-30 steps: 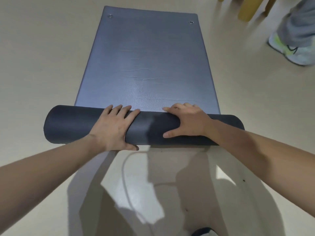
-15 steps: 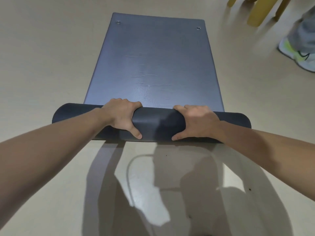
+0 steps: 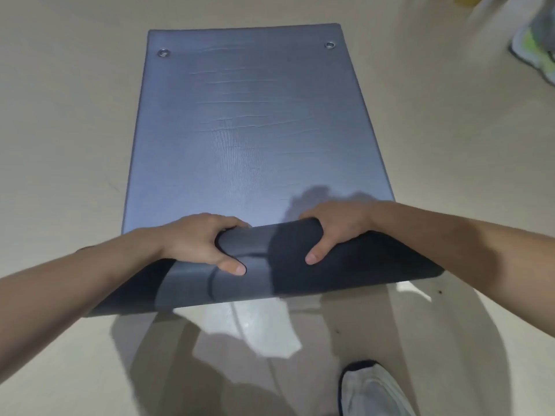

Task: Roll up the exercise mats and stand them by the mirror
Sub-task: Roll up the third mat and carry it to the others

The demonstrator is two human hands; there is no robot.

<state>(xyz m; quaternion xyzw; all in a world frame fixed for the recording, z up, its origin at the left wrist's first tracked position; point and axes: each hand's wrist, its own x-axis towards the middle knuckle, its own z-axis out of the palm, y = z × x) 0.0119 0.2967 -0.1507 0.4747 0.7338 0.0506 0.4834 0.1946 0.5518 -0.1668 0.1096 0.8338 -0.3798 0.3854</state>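
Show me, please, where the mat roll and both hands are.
mat roll (image 3: 276,259): head view, dark surface between the thumbs.
left hand (image 3: 198,240): head view, back of the hand.
right hand (image 3: 336,226): head view, back of the hand.

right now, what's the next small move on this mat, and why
Probably roll it forward one more turn. The left hand and right hand grip the rolled part, thumbs on its near side, while most of the mat lies flat ahead, up to its eyelets.

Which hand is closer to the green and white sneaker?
Right. The right hand grips the rolled mat on the side toward the sneaker; the left hand grips it farther away.
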